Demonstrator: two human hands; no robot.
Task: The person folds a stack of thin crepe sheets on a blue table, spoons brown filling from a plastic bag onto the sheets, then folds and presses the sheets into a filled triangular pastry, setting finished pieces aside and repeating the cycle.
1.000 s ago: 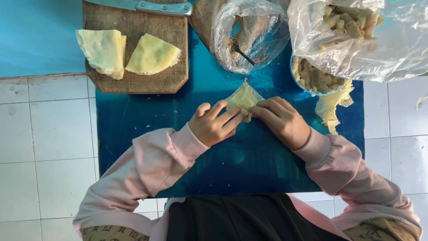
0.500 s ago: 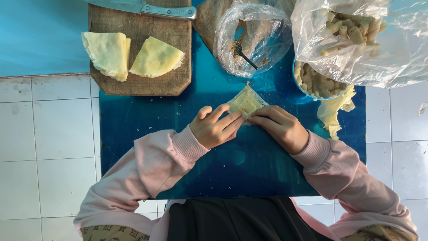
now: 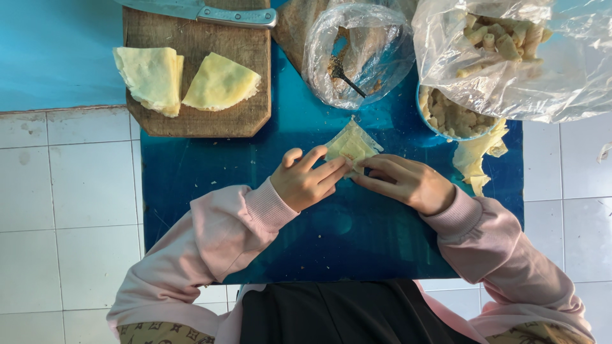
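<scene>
Your left hand (image 3: 307, 180) and right hand (image 3: 408, 183): both half-curled, fingertips pinching the near edge of the pastry wrapper (image 3: 351, 144), pressing it flat on the blue mat (image 3: 191, 191). Wrapper sits mid-mat, its far corner pointing at the clear plastic bag (image 3: 357, 54) with a spoon (image 3: 344, 75) inside. Blue bowl (image 3: 452, 118) of filling just right of your right hand, loose wrappers (image 3: 475, 159) beside it. Wooden board (image 3: 197, 83) top left carries two folded stacks (image 3: 185, 79), knife (image 3: 210, 11) on its far edge
</scene>
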